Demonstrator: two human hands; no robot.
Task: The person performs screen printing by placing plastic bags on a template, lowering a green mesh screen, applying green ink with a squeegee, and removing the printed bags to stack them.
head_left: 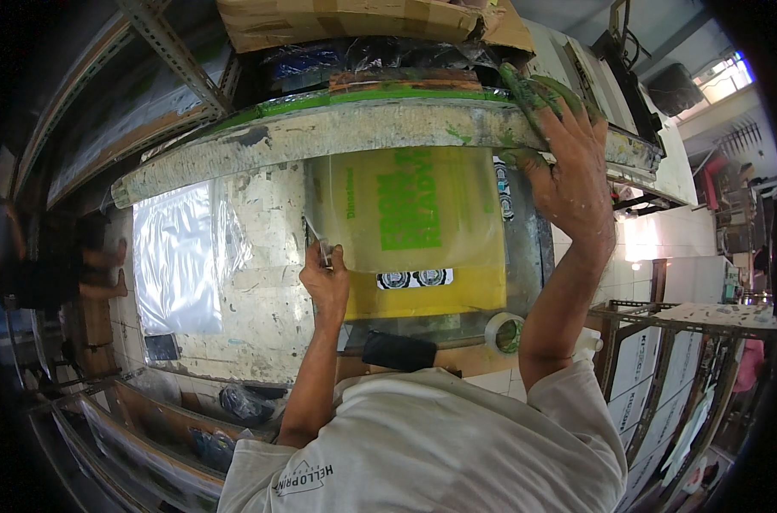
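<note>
My left hand (pixel 324 282) is closed in a pinch at the near left corner of a clear plastic bag (pixel 354 244) printed in green. Under the bag, a yellow board (pixel 478 299) shows on the worktable, with a white sticker bearing black round emblems (pixel 414 279) near its front. A long screen printing frame (pixel 320 132) is tilted up across the far side, its pale bar smeared with paint. Around the frame's right end wraps my right hand (pixel 568 162), thumb below the bar and green-stained fingers over its top.
Left on the worktable (pixel 273 316) lies a stack of clear plastic bags (pixel 179 265). A tape roll (pixel 503 333) and a black pouch (pixel 398 350) rest along the near edge. Behind the frame sits a cardboard box (pixel 345 26). Shelving (pixel 645 342) stands right; another person (pixel 50 274) is far left.
</note>
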